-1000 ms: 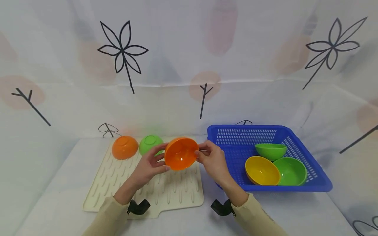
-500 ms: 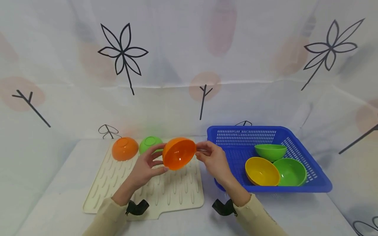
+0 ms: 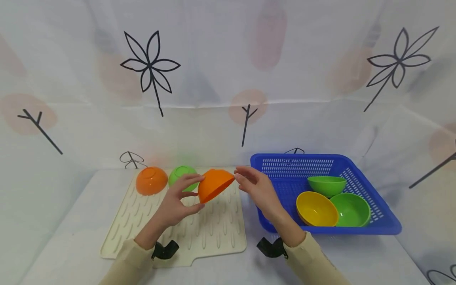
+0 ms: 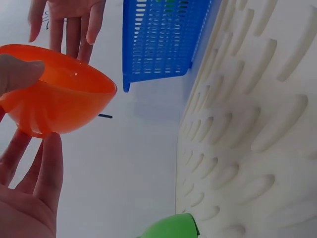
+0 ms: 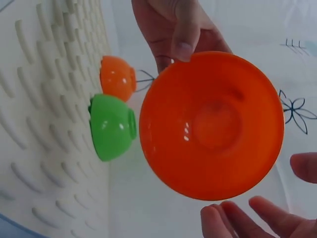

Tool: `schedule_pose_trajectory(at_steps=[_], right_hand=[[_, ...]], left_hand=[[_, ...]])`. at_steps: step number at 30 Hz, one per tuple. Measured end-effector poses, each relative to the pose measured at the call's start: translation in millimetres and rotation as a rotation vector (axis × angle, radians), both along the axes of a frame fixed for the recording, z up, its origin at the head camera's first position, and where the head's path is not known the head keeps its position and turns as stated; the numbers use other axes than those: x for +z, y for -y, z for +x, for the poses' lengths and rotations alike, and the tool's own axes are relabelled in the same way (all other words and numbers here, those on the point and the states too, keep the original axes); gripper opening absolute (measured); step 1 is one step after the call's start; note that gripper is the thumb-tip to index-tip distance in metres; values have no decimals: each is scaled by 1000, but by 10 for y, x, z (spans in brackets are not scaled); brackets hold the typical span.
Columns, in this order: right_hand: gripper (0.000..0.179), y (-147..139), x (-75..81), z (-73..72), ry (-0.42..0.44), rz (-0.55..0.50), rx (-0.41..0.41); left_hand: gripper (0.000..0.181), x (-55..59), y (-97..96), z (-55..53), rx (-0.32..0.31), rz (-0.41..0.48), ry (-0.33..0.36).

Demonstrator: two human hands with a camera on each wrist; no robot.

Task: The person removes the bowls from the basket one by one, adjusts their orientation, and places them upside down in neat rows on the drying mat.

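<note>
My left hand (image 3: 171, 208) pinches an orange bowl (image 3: 214, 182) between the thumb and the fingers. The bowl is held above a cream ridged drying mat (image 3: 219, 233), its mouth tilted down towards the right. In the right wrist view the round inside of the bowl (image 5: 213, 124) faces the camera, with the left thumb (image 5: 183, 49) on its rim. My right hand (image 3: 261, 196) is beside the right of the rim, fingers loosely extended and fingertips right at the edge. Another orange bowl (image 3: 151, 181) and a light green bowl (image 3: 181, 173) lie upside down at the mat's back.
A blue plastic basket (image 3: 281, 228) stands on the right of the white-covered table (image 3: 71, 221). In it are a yellow bowl (image 3: 317, 209) and two green bowls, one at the back (image 3: 327, 184) and one at the right (image 3: 352, 209). A printed cloth (image 3: 210, 79) hangs behind.
The orange bowl has turned over from facing the camera to mouth downward in the left hand. The right hand's fingers have loosened from its rim.
</note>
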State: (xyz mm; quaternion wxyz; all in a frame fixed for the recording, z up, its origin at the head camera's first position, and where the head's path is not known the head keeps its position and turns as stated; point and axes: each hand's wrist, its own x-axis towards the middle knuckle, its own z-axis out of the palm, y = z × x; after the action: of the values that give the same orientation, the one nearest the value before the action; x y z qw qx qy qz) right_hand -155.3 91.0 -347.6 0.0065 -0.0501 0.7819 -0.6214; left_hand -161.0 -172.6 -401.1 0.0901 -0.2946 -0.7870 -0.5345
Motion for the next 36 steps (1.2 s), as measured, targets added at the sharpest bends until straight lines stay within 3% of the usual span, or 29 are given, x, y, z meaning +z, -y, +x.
schedule_pose_trajectory(at_steps=[6, 13, 17, 22, 30, 33, 36], right_hand=[[51, 30, -10, -4, 22, 61, 69], [62, 44, -73, 25, 6, 146, 121], [63, 42, -101, 37, 13, 105, 139], [63, 20, -131, 28, 36, 37, 198], [66, -56, -135, 16, 17, -7, 309], [67, -60, -133, 21, 5, -11, 330], [68, -61, -138, 15, 1, -11, 344]], left_hand=[[62, -2, -22, -7, -7, -98, -80], [56, 25, -37, 24, -53, -78, -108], [66, 34, -43, 35, -58, -53, -88], [77, 16, -29, 9, -84, 35, 8], [82, -38, -26, -82, -222, 233, 340], [83, -72, -12, -107, -251, 219, 379], [81, -79, -8, -120, -257, 180, 377]])
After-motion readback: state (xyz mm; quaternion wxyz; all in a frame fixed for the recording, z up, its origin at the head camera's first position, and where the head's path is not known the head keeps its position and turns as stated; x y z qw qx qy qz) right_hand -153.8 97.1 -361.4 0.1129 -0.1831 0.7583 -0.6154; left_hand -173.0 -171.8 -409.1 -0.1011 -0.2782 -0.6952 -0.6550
